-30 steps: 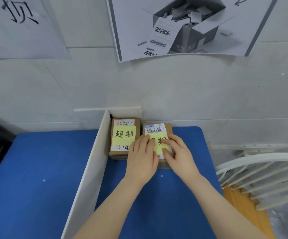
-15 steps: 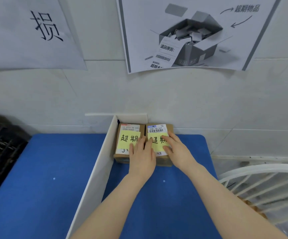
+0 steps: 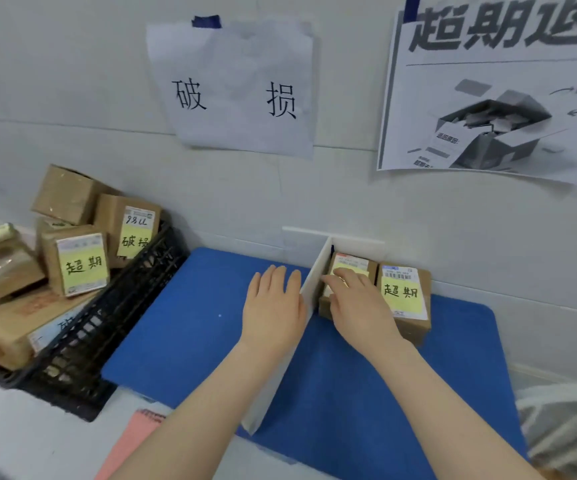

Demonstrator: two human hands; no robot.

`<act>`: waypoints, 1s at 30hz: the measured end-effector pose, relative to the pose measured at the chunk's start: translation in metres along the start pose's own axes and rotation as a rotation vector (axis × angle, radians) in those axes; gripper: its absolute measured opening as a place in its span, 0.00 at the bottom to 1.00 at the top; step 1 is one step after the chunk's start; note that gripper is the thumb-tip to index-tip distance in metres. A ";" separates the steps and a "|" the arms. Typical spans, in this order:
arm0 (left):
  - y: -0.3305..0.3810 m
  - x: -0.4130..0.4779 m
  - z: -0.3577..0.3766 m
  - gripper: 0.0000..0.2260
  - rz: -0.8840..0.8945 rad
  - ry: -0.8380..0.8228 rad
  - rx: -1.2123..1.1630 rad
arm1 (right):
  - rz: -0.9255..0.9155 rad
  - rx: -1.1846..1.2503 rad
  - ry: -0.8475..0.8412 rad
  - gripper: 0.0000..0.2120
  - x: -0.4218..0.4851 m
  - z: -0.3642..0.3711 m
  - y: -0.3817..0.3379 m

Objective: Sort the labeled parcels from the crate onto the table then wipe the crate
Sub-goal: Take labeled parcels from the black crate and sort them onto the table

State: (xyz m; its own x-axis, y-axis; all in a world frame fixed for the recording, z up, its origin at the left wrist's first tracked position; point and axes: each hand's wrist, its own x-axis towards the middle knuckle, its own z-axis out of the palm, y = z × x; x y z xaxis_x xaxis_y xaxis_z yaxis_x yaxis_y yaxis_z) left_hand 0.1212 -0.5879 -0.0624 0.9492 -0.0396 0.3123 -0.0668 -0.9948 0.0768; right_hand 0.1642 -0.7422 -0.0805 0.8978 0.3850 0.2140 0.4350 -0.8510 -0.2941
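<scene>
Just right of the upright white divider board, the right hand is pressing flat, uncurled fingers on a yellow-noted brown cardboard parcel; the left hand is lying flat, empty, just left. Pushing sideways is likely risking tipping the board over.

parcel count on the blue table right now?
2. Both sit on the blue table, right of the white divider, by the wall: the left parcel under the right hand, the right parcel beside it. None seems hidden. More parcels are in the black crate.
</scene>
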 end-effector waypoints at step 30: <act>-0.394 -0.178 -0.087 0.15 -0.232 -0.082 0.165 | -0.206 0.092 -0.149 0.20 0.051 0.139 -0.406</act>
State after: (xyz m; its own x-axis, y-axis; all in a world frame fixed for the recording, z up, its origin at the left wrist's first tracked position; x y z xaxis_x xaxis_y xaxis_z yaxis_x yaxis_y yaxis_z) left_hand -0.0483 -0.1803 -0.0656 0.9555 0.1897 0.2260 0.1992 -0.9798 -0.0197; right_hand 0.0431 -0.3272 -0.0791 0.7869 0.6008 0.1406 0.6080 -0.7159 -0.3433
